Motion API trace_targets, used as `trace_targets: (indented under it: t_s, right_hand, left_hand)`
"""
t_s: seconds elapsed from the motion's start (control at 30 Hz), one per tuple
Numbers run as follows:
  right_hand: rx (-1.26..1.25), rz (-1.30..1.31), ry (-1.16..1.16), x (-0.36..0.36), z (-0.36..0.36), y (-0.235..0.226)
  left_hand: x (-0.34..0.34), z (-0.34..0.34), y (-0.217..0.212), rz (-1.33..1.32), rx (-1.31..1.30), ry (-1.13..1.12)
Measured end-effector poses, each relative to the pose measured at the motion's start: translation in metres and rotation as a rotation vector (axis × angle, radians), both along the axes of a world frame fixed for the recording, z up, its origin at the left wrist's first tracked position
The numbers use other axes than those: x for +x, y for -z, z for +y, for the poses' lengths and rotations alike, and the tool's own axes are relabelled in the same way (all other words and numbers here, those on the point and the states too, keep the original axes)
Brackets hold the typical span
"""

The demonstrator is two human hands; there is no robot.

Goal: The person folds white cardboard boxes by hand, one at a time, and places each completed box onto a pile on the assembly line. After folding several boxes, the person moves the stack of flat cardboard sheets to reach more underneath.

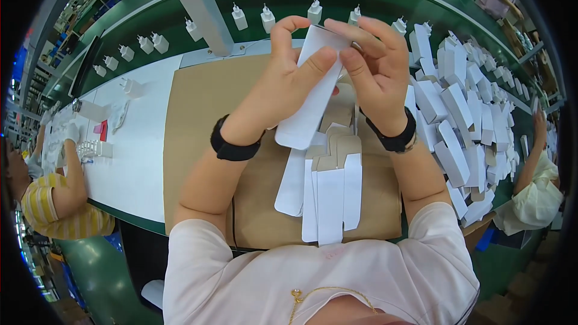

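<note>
A slim white carton [313, 84] is held up in front of me, tilted, over the brown cardboard sheet [198, 144]. My left hand [295, 75] grips its side, thumb across the face. My right hand [379, 66] pinches the carton's upper end, where an edge or flap shows. Under my hands lies a stack of flat, unfolded white cartons [331, 186] with grey-brown insides. Both wrists wear black bands.
A large heap of white cartons [454, 111] lies at my right. White plug-like blocks [268, 18] stand in a row on the green far bench. A grey post [198, 6] rises ahead. Co-workers sit left, in a yellow striped top [60, 204], and right [536, 192].
</note>
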State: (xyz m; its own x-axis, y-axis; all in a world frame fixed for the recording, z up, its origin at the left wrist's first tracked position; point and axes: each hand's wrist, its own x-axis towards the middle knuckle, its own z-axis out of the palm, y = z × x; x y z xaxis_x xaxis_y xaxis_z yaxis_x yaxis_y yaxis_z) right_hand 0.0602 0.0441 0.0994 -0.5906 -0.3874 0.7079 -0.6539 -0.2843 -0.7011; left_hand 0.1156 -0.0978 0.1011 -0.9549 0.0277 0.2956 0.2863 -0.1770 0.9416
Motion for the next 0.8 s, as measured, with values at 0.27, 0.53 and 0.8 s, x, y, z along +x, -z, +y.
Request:
trace_targets:
  t_s: [0.27, 0.53, 0.8]
  right_hand:
    - [0.144, -0.252, -0.089, -0.011, 0.016, -0.02]
    - [0.246, 0.014, -0.169, -0.011, 0.012, -0.015]
    - [0.039, 0.035, 0.412, -0.034, 0.032, -0.037]
  left_hand:
    - [0.002, -0.012, 0.007, 0.158, -0.357, -0.05]
    - [0.004, -0.015, 0.0, 0.147, -0.399, -0.134]
    - [-0.027, -0.048, 0.036, 0.322, -0.912, -0.509]
